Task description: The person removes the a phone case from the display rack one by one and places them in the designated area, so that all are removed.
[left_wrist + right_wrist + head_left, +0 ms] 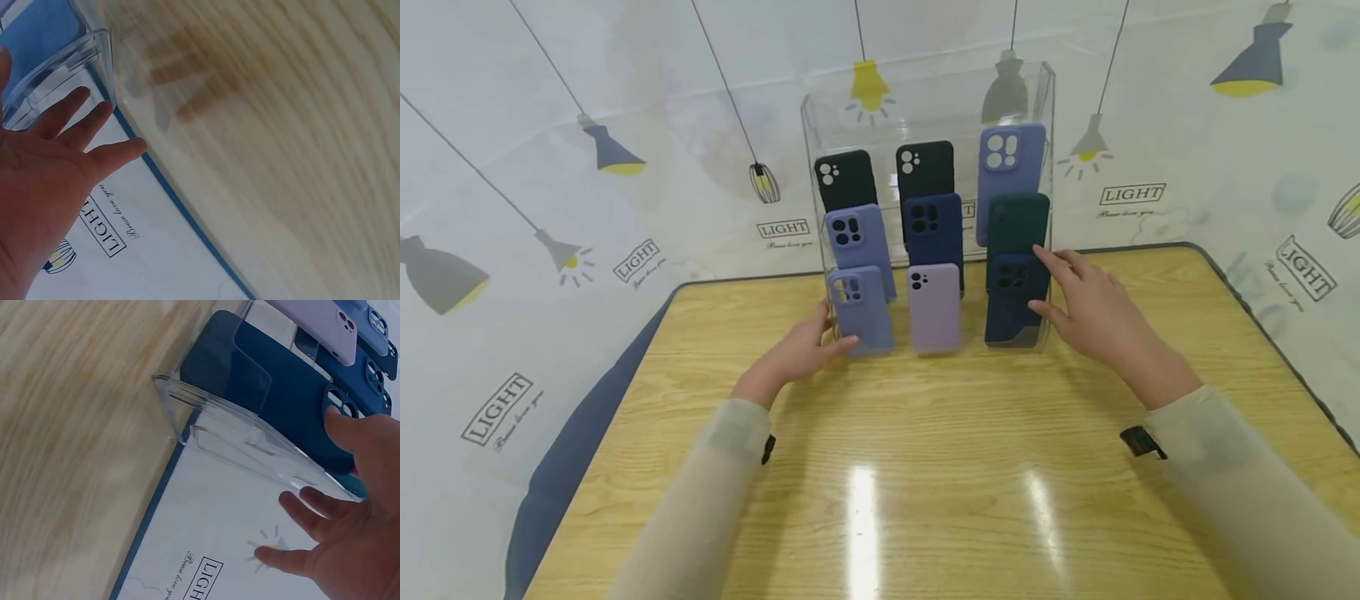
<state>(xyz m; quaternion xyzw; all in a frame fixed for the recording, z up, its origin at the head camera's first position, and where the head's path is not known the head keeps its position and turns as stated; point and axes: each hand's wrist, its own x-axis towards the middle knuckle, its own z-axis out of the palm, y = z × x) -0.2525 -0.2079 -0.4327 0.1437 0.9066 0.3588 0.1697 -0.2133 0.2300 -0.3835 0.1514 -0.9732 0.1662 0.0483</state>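
Observation:
A clear acrylic display stand (pixel 925 108) holds phone cases in three tiers. My left hand (pixel 805 346) is at its left side, thumb by the lower light-blue case (pixel 867 312); in the left wrist view its other fingers spread beside the stand's edge (pixel 103 59). At the right column is my right hand (pixel 1093 312), its index fingertip at the dark green case (pixel 1017 221) and its thumb at the navy case (pixel 287 400), near the camera cutout. The remaining right fingers spread outside the stand's side. Between the hands stands a lilac case (pixel 934 310).
Behind these are a blue case (pixel 946 250), another light-blue case (pixel 872 242), a periwinkle case (pixel 1026 154) and two black cases, one left (pixel 853 179) and one central (pixel 934 171). The wooden table (pixel 940 467) meets a lamp-patterned wall covering (pixel 685 208).

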